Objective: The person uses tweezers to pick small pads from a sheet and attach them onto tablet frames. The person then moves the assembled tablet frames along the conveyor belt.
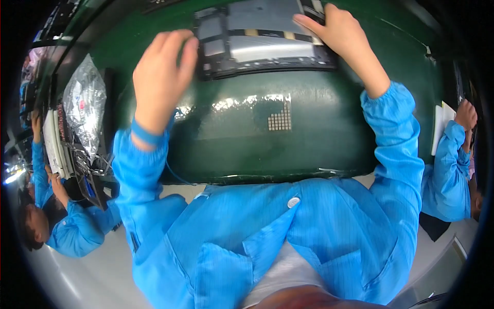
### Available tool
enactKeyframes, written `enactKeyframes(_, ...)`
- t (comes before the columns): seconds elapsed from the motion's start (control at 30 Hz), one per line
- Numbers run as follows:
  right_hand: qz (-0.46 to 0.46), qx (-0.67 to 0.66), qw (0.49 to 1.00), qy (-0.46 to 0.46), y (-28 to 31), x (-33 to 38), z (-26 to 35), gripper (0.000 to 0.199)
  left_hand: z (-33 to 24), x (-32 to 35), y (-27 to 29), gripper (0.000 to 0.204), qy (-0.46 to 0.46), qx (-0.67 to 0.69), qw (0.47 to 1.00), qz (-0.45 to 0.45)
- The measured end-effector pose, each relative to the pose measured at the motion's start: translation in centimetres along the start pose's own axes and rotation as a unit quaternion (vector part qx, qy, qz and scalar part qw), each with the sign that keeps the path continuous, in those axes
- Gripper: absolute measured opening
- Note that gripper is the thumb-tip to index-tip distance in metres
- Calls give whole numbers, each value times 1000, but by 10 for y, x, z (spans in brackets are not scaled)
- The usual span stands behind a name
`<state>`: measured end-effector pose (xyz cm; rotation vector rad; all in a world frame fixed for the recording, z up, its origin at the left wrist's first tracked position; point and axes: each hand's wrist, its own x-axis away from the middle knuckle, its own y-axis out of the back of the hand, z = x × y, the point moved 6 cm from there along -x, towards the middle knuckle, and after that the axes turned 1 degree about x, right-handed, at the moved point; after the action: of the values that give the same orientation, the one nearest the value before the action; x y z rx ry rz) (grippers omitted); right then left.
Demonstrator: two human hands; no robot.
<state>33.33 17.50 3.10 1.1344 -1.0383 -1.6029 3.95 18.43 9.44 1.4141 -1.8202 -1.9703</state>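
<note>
A flat black-framed panel (267, 46) with a silver-grey surface, dark strips and small tan patches lies at the far side of the green work surface. It looks like part of an electronic device; its exact kind does not show. My right hand (342, 31) grips its right edge, thumb laid over the top and fingers at the far corner. Beside the left edge is my left hand (163, 72), slightly blurred, its fingers half bent and the thumb apart from them. Nothing shows in it. Nearer to me, small pale squares (280, 122) sit in a stepped block.
The green mat (267, 159) ends close to my body. At left are a clear plastic bag (86, 103), stacked white papers or trays (55, 141) and dark tools. A blue cord runs from my left wristband (146, 135). Co-workers in blue sit on both sides.
</note>
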Motion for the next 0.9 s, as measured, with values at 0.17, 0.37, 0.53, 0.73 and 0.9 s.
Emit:
enactKeyframes(0.17,63,7,998,-27,28,14,68,43,-85,71,-3,28,-77,109,970,203)
enactKeyframes(0.37,-89,-221,965,113,17,48,12,28,-120,111,-33,67,-97,97,957,256)
enactKeyframes(0.53,-39,-418,897,140,29,96,35,27,-122,108,-46,74,-83,53,959,267)
enactKeyframes(0.73,193,-635,748,-10,-16,128,43,21,-120,107,-54,76,-101,45,962,251)
enactKeyframes(0.9,183,-623,759,-40,-18,134,43,22,-119,107,-56,79,-93,42,961,255)
